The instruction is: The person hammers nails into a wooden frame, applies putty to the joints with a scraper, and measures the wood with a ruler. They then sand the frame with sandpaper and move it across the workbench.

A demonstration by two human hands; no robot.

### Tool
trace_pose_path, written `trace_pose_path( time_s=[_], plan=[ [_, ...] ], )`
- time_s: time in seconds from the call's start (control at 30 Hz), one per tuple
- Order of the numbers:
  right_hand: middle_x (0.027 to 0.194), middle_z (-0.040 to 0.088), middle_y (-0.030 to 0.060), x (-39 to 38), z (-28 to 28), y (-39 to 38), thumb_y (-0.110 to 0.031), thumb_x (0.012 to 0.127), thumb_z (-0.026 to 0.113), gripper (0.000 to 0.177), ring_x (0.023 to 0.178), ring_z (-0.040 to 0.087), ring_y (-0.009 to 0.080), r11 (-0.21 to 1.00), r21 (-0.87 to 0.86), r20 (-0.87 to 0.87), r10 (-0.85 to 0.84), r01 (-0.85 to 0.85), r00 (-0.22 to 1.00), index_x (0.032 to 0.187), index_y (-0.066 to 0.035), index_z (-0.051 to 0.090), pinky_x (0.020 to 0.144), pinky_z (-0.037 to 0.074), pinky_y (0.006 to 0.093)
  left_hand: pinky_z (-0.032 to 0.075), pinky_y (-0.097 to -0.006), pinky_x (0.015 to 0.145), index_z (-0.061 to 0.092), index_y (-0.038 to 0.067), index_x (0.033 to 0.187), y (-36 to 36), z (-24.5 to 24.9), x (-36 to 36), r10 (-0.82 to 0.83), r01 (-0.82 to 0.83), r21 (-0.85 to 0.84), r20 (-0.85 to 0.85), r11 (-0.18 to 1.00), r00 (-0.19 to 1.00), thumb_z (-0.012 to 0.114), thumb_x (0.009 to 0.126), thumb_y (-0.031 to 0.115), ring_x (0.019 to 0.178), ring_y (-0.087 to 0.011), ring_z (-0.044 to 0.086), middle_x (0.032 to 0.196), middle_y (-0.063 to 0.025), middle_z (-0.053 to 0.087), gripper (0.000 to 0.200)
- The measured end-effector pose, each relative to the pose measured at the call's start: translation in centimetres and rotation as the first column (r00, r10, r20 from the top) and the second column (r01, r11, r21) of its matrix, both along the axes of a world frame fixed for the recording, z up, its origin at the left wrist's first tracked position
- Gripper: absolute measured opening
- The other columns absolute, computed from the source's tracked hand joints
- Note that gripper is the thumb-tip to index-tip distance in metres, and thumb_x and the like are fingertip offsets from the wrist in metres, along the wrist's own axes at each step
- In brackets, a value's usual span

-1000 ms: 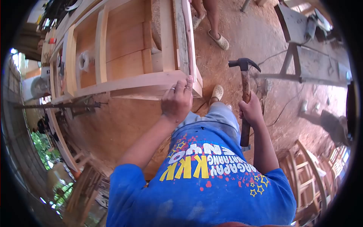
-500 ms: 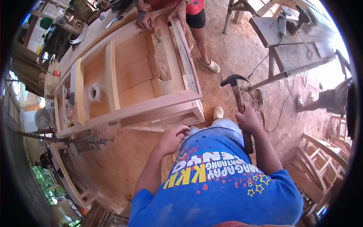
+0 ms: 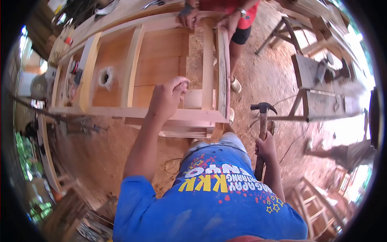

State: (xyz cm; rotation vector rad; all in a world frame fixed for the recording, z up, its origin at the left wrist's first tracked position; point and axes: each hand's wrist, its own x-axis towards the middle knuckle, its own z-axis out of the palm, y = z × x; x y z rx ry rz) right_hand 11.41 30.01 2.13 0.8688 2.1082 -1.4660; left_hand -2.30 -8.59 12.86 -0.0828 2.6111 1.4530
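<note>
My right hand [image 3: 267,147] is wrapped round the wooden handle of a claw hammer [image 3: 263,108], held upright beside my right hip with its dark head on top. My left hand [image 3: 168,96] is raised above the near rail of a wooden frame [image 3: 173,115], its fingers curled together. Whatever is in those fingers, if anything, cannot be made out. The frame has pale crossbars [image 3: 134,60] over brown panels [image 3: 155,74], and one panel has a round hole [image 3: 106,78]. Along its right end runs a rough, weathered strip of wood [image 3: 223,66].
A co-worker's hands [image 3: 188,17] rest on the frame's far right corner. At right a workbench [image 3: 318,72] carries power tools. Wooden chair parts [image 3: 314,201] stand at lower right, and another person's leg [image 3: 328,153] shows at the right. A fan [image 3: 39,85] is at left.
My left hand has risen from near my waist to above the frame's near rail. The hammer stays in my right hand, now more upright. The view has shifted.
</note>
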Motion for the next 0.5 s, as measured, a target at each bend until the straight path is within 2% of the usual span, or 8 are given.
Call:
trace_pose_path(
  time_s=[0.13,0.23,0.27,0.33,0.37,0.43,0.47,0.5],
  plan=[
    [0.068,0.058,0.0081,-7.7,-0.7,2.8,-0.004,0.087,0.060,0.021,0.050,0.059,0.0168,0.990,-0.034,0.025,0.138,-0.137,0.990,0.103,0.000,0.049,0.045,0.052,0.0334,0.056,-0.0269,0.071,0.071,0.000,0.116,4.6,-0.8,-5.0,0.050,-0.055,0.163,0.038,0.985,0.998,0.061,0.103,0.013,0.078,-0.0116,0.070,0.092,-0.0097,0.076,0.021],
    [0.069,0.059,0.0085,-14.2,-3.1,4.9,-0.004,0.087,0.060,0.018,0.050,0.060,0.0174,0.980,-0.087,0.013,0.178,-0.177,0.984,0.101,0.001,0.049,0.045,0.051,0.0336,0.056,-0.0282,0.080,0.070,-0.001,0.115,9.4,-1.6,-10.4,-0.185,0.184,0.054,0.005,0.981,0.983,0.062,0.102,0.009,0.083,-0.0144,0.071,0.094,-0.0091,0.076,0.019],
    [0.068,0.059,0.0086,-16.6,-4.1,5.5,-0.004,0.087,0.059,0.017,0.050,0.060,0.0175,0.975,-0.121,0.025,0.189,-0.185,0.982,0.101,0.000,0.050,0.045,0.051,0.0338,0.056,-0.0295,0.084,0.070,-0.003,0.114,10.8,-2.0,-12.6,-0.231,0.230,-0.030,-0.005,0.973,0.973,0.065,0.100,0.007,0.084,-0.0160,0.071,0.097,-0.0097,0.075,0.018],
    [0.067,0.060,0.0088,-21.2,-6.0,6.5,-0.005,0.087,0.059,0.015,0.049,0.060,0.0179,0.960,-0.200,0.060,0.212,-0.196,0.975,0.099,0.000,0.051,0.046,0.051,0.0342,0.056,-0.0293,0.083,0.070,-0.002,0.113,13.1,-1.7,-17.6,-0.327,0.264,-0.237,-0.284,0.935,0.901,0.066,0.100,0.008,0.082,-0.0151,0.069,0.099,-0.0082,0.074,0.017],
    [0.067,0.060,0.0090,-23.4,-6.8,6.9,-0.005,0.087,0.058,0.014,0.049,0.060,0.0181,0.948,-0.239,0.068,0.233,-0.211,0.970,0.098,0.000,0.051,0.046,0.051,0.0344,0.056,-0.0292,0.083,0.070,-0.002,0.113,13.9,-1.6,-20.4,-0.382,0.253,-0.333,-0.414,0.908,0.826,0.066,0.100,0.008,0.081,-0.0147,0.069,0.099,-0.0075,0.074,0.017],
    [0.066,0.060,0.0087,-27.4,-7.8,7.1,-0.006,0.089,0.059,0.015,0.049,0.060,0.0178,0.910,-0.405,0.056,0.121,-0.089,0.991,0.100,0.000,0.051,0.045,0.050,0.0342,0.055,-0.0291,0.082,0.072,0.001,0.111,14.7,-1.7,-25.8,-0.157,0.084,-0.190,-0.411,0.978,0.898,0.068,0.100,0.011,0.079,-0.0144,0.066,0.098,-0.0043,0.071,0.016],
    [0.066,0.060,0.0086,-28.8,-8.3,7.0,-0.007,0.090,0.059,0.015,0.049,0.060,0.0176,0.876,-0.482,0.059,0.062,-0.026,0.996,0.101,0.000,0.051,0.045,0.050,0.0340,0.055,-0.0283,0.082,0.072,0.002,0.111,15.2,-1.4,-28.3,-0.130,0.074,-0.164,-0.361,0.984,0.924,0.068,0.100,0.012,0.080,-0.0141,0.066,0.098,-0.0037,0.071,0.016],
    [0.066,0.059,0.0083,-29.7,-8.9,6.6,-0.007,0.091,0.059,0.017,0.049,0.060,0.0174,0.885,-0.464,0.006,0.024,-0.019,1.000,0.104,0.000,0.050,0.045,0.050,0.0337,0.054,-0.0276,0.082,0.072,0.002,0.111,16.1,-0.6,-30.7,-0.103,0.062,-0.140,-0.307,0.988,0.946,0.067,0.100,0.013,0.081,-0.0137,0.066,0.097,-0.0030,0.071,0.016]
  ],
)
